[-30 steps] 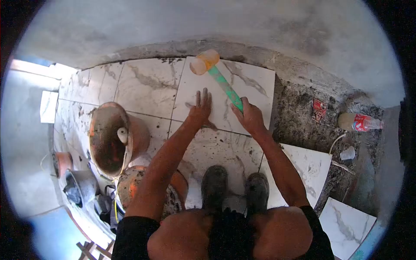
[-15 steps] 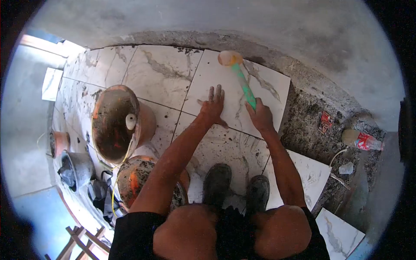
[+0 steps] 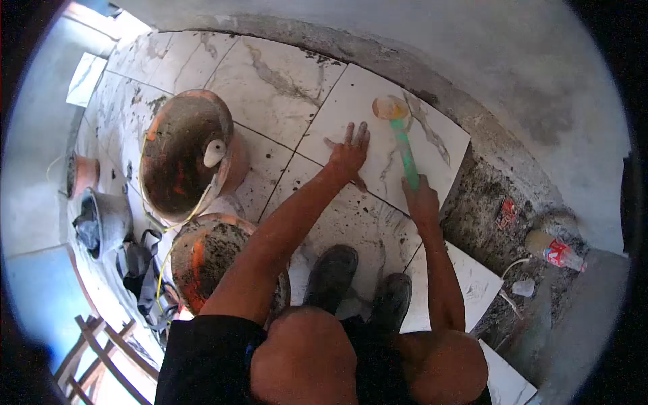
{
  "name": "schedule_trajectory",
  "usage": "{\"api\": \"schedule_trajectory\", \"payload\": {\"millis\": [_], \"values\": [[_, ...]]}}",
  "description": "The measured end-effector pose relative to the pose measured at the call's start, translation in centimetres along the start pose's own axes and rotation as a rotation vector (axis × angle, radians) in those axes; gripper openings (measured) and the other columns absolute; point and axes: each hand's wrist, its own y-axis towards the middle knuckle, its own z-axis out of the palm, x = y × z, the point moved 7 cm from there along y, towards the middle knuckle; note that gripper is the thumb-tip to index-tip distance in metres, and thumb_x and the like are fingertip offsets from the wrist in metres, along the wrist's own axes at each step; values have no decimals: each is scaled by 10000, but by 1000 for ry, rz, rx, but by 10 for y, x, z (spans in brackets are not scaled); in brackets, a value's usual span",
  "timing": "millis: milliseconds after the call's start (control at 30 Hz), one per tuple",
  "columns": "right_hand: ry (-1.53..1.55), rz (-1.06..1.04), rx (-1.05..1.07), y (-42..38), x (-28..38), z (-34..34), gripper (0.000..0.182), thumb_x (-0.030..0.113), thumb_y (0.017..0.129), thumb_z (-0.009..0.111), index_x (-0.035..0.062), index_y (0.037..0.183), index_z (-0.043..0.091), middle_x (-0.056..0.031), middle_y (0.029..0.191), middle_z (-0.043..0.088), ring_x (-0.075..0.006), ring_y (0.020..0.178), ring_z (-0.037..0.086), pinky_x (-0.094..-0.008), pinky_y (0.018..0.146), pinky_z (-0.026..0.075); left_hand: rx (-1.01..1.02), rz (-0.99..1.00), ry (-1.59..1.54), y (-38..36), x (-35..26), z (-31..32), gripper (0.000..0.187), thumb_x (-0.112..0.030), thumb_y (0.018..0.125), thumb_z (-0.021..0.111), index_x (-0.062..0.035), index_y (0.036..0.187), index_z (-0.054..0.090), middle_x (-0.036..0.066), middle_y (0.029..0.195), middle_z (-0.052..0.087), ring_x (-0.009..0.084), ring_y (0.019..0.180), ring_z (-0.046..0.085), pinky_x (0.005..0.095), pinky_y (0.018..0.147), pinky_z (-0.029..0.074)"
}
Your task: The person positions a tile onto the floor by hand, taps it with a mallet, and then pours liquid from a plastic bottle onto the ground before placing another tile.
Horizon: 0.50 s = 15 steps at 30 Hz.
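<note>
At upper right of centre, the right hand (image 3: 422, 198) is closed round the green handle of the mallet (image 3: 403, 145), its grip end hidden by the fingers; the blurred head is over the tile (image 3: 378, 158), contact hard to tell. The left hand (image 3: 349, 156) lies open, fingers slightly spread, at that tile's near edge, holding nothing. At left, the lower bucket (image 3: 202, 260) is partly hidden behind the left arm. Bottom right, another tile (image 3: 506, 381) is cut off.
</note>
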Motion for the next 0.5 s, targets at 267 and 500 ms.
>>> {"api": "schedule_trajectory", "payload": {"millis": [267, 500], "values": [[-193, -32, -33, -11, -10, -3, 469, 434, 849, 495, -3, 1015, 451, -235, 693, 578, -390, 670, 591, -455, 602, 472, 21, -28, 37, -1, 4, -4, 1367, -673, 359, 716, 1, 1370, 89, 152, 1450, -5, 372, 1321, 42, 699, 802, 340], [152, -10, 25, -57, -3, -7, 393, 395, 850, 524, 14, 932, 473, -187, 609, 545, -378, 567, 568, -441, 494, 435, -18, -156, 5, -14, 57, 17, 1322, -626, 405, 749, 11, 1366, 102, 148, 1451, 18, 297, 1335, 86, 573, 993, 223]]}}
